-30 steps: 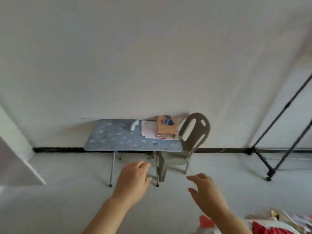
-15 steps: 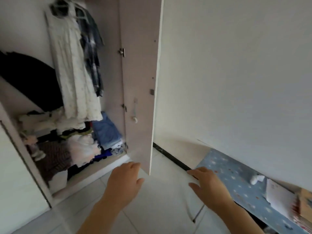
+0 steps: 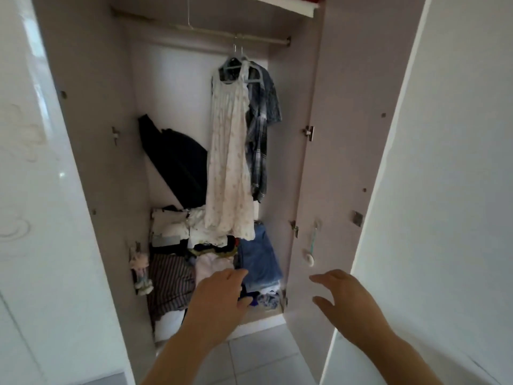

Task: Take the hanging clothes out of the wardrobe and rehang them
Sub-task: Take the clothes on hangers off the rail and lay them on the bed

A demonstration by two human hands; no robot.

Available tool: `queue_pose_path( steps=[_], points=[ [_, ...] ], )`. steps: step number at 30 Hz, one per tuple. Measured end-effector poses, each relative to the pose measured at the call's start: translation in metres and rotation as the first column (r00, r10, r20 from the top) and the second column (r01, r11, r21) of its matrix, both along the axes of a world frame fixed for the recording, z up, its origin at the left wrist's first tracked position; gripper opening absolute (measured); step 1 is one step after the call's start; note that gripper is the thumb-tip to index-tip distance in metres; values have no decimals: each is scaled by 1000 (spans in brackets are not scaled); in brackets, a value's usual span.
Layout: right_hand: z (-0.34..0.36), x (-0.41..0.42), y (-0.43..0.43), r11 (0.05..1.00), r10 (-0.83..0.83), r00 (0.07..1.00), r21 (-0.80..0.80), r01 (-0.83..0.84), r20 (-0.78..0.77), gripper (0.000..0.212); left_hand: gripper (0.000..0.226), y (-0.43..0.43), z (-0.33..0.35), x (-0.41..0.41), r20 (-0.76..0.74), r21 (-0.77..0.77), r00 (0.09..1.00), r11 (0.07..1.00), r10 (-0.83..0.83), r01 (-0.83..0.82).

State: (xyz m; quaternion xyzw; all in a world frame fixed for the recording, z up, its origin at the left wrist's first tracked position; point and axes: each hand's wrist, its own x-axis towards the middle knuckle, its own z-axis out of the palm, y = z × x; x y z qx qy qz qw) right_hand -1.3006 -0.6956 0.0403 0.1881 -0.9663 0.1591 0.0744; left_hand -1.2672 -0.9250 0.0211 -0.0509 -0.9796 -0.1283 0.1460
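An open wardrobe (image 3: 105, 168) fills the head view. From its rail (image 3: 222, 34) hang a long white dress (image 3: 229, 162) and, behind it to the right, a dark plaid shirt (image 3: 262, 120), each on a hanger. My left hand (image 3: 219, 304) is held out low in front of the clothes pile, fingers apart, empty. My right hand (image 3: 347, 304) hovers in front of the open right door (image 3: 333, 176), fingers spread, empty. Both hands are well below the hanging clothes.
Folded and loose clothes (image 3: 211, 262) are piled on the wardrobe floor, with blue jeans (image 3: 258, 259) at the right. A dark garment (image 3: 175, 162) leans against the back. A white wall (image 3: 449, 190) lies right of the door. Pale floor tiles (image 3: 258, 357) are underfoot.
The view has swung left from a table and chair by the wall to face the open wardrobe straight on. Both hands stay held out, empty.
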Motion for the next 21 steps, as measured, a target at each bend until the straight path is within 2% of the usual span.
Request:
queue_pose_path(
  steps=[3,11,21],
  points=[
    [7,-39,-14,999,36,999,-36,-35,6,38,53,-10,5,-32,-31,-23,999,999,27,-28],
    [33,-196,-76,995,103,988,13,-102,-116,34,52,-62,20,-180,-114,107,992,993,55,-42],
    [80,-371,-161,979,183,963,-50,-197,-198,44,58,-137,76,-358,-256,132,964,990,77,-44]
  ],
)
